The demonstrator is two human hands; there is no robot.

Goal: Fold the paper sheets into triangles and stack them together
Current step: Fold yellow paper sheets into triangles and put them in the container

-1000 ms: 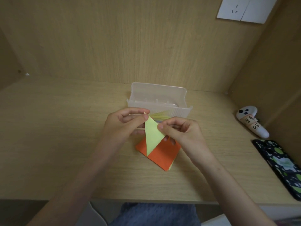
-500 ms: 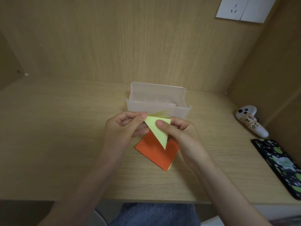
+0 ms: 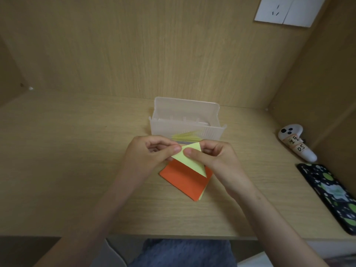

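I see the left hand and the right hand both pinching the yellow-green folded triangle, thumbs on top, just in front of the clear plastic box. Below the triangle, also in front of the box, the orange sheet lies flat on the table, a yellow edge showing under it. Yellow sheets sit inside the box.

The yellow triangle has swung from tip-up to tip-down over the orange paper.
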